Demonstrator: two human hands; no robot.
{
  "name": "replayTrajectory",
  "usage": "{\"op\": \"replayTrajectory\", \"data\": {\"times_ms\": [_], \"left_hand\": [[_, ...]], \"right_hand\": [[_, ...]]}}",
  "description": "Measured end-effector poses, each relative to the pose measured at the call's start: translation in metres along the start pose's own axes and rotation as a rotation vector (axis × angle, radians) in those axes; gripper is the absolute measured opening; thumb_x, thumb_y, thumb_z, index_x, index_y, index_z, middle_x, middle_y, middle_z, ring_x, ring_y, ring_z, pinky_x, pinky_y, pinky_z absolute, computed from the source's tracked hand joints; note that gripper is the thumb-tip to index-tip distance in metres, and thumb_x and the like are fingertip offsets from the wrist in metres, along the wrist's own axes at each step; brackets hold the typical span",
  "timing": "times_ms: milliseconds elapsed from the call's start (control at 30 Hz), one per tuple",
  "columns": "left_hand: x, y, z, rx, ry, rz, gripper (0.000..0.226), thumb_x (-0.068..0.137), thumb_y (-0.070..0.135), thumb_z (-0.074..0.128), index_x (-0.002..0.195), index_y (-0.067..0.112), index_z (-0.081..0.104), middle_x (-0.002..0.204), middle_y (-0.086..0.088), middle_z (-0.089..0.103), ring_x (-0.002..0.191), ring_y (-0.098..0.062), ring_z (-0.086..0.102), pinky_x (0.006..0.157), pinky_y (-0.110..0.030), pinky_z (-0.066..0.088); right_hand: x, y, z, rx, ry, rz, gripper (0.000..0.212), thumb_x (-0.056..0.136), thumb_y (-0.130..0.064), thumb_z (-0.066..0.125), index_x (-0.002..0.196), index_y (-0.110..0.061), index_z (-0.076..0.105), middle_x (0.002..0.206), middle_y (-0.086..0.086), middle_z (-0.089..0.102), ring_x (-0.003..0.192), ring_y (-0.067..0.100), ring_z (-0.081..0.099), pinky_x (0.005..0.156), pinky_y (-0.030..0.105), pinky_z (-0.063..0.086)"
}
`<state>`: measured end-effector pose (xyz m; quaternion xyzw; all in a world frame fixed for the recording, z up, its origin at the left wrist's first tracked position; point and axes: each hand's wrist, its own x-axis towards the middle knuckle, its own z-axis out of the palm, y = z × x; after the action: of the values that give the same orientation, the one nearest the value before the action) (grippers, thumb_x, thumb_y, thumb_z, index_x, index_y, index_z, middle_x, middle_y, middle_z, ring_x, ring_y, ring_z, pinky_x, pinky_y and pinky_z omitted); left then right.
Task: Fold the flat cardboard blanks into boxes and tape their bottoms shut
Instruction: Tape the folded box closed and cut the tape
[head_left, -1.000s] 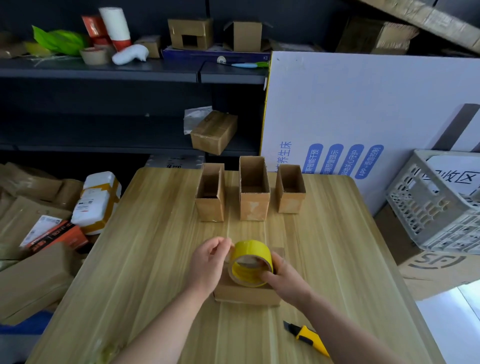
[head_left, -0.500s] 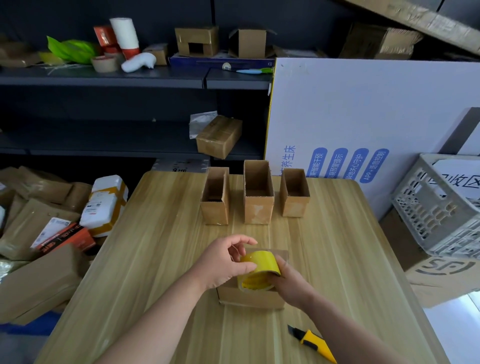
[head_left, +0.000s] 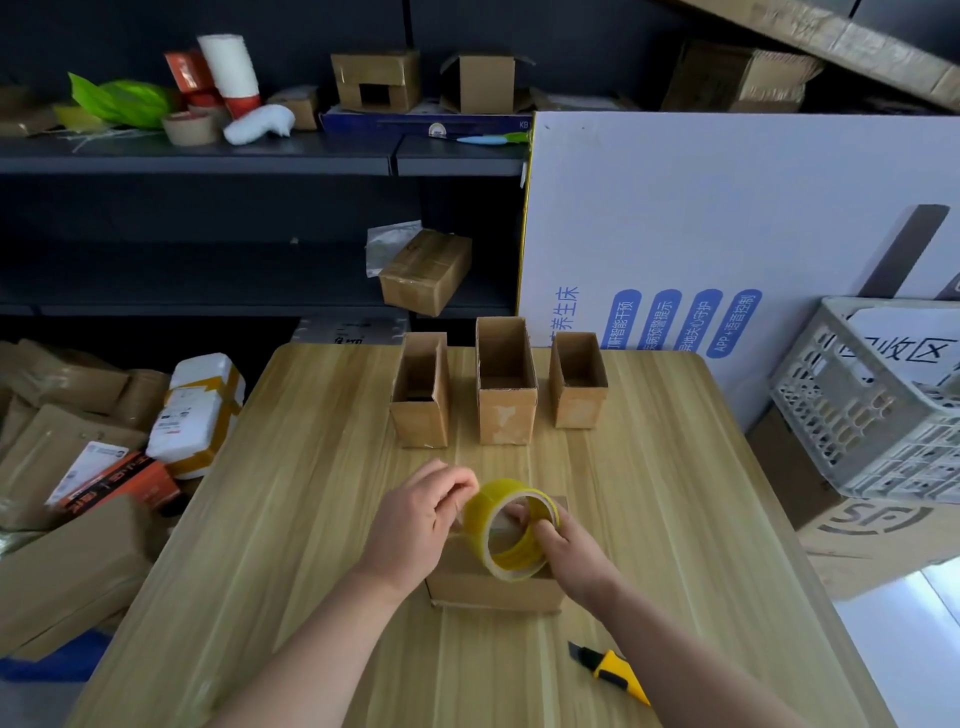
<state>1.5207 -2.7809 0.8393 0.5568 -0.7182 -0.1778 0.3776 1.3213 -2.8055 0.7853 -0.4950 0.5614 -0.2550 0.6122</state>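
A yellow tape roll (head_left: 485, 525) stands on edge over a small cardboard box (head_left: 493, 590) near the table's front middle. My right hand (head_left: 569, 553) grips the roll, fingers through its core. My left hand (head_left: 423, 519) is at the roll's left rim, fingertips curled and pinching at the tape's end there. Three folded boxes stand open-topped in a row behind: a left box (head_left: 421, 410), a taller middle box (head_left: 506, 410) and a right box (head_left: 579, 402).
A yellow utility knife (head_left: 610, 673) lies at the front right of the wooden table (head_left: 291, 519). A grey plastic crate (head_left: 878, 410) sits off the right edge, a white board (head_left: 727, 218) stands behind. Parcels pile on the floor at left (head_left: 104, 467).
The tape roll has been tipped back up so its open core faces me again. My left hand has drawn in from above the roll to its left rim.
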Motion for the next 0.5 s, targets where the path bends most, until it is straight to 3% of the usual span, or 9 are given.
{"op": "replayTrajectory", "data": {"times_ms": [133,267,300,400,467,500], "left_hand": [[-0.006,0.004,-0.003,-0.242,-0.067,-0.260,0.011,0.095,0.016,0.058,0.087,0.021,0.065,0.074,0.002,0.068,0.063,-0.014,0.066,0.058,-0.029,0.057],[-0.003,0.003,-0.009,-0.160,-0.059,-0.241,0.007,0.092,0.020,0.061,0.086,0.020,0.063,0.103,0.016,0.058,0.094,-0.001,0.057,0.079,-0.007,0.043],[-0.002,0.003,-0.009,-0.157,-0.063,-0.240,0.006,0.093,0.021,0.059,0.087,0.021,0.062,0.104,0.017,0.058,0.097,0.000,0.056,0.081,-0.006,0.042],[0.002,0.005,-0.005,-0.198,-0.081,-0.297,0.009,0.095,0.020,0.056,0.087,0.024,0.058,0.085,0.007,0.066,0.082,-0.007,0.062,0.071,-0.017,0.051],[0.005,0.001,-0.001,-0.196,-0.038,-0.359,0.013,0.096,0.019,0.055,0.085,0.025,0.055,0.080,0.005,0.065,0.075,-0.009,0.062,0.066,-0.023,0.051],[0.006,-0.003,0.000,-0.193,-0.014,-0.390,0.014,0.096,0.018,0.054,0.084,0.025,0.054,0.079,0.004,0.064,0.073,-0.012,0.061,0.064,-0.024,0.050]], "right_hand": [[0.001,0.000,-0.001,0.012,-0.005,-0.006,0.027,0.101,-0.032,0.043,0.116,-0.028,0.065,0.108,-0.002,0.066,0.098,0.016,0.066,0.077,0.031,0.058],[0.003,-0.001,-0.001,-0.039,-0.059,0.001,0.023,0.091,-0.045,0.052,0.097,-0.032,0.070,0.089,-0.007,0.068,0.088,0.015,0.063,0.079,0.031,0.054],[0.004,0.000,0.000,-0.065,-0.079,0.003,0.024,0.085,-0.047,0.053,0.097,-0.035,0.069,0.094,-0.009,0.062,0.093,0.015,0.057,0.081,0.030,0.051],[0.010,0.004,-0.003,-0.046,-0.142,0.024,0.059,0.070,-0.058,0.056,0.126,-0.039,0.060,0.128,-0.004,0.048,0.120,0.018,0.041,0.092,0.034,0.050],[0.008,0.000,-0.004,-0.027,-0.132,0.040,0.058,0.069,-0.061,0.053,0.122,-0.041,0.062,0.134,-0.001,0.052,0.127,0.017,0.044,0.105,0.039,0.043],[0.005,-0.004,-0.005,-0.022,-0.116,0.041,0.053,0.070,-0.060,0.051,0.114,-0.035,0.067,0.125,-0.001,0.061,0.120,0.014,0.052,0.105,0.033,0.043]]}}
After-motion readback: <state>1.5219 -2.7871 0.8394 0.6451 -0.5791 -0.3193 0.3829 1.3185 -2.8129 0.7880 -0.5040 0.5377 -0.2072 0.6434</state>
